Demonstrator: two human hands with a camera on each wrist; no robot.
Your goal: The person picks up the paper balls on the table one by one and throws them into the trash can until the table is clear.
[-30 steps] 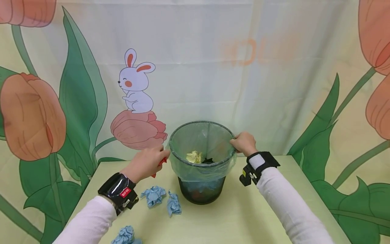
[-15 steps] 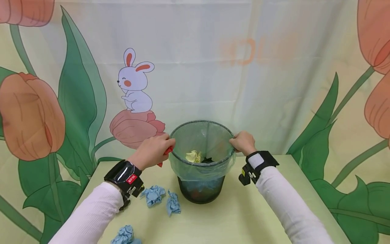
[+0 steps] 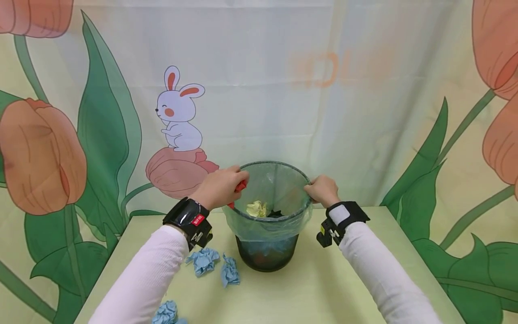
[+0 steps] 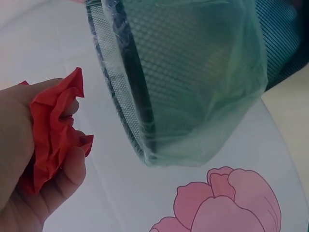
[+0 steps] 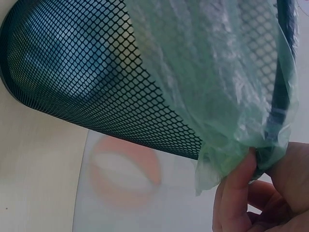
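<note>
Hands (image 3: 218,186) (image 3: 323,190) hold red paper (image 4: 54,133) (left), bin rim (image 3: 267,220) (right); red wristband label (image 3: 198,220) illegible.

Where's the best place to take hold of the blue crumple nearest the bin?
Across its middle, from above and slightly left, looks best. The blue crumple lies on the table, longer than wide, so its long sides should pinch easily; the bin stands close on its right. The left grip would first need to release the red paper.
</note>
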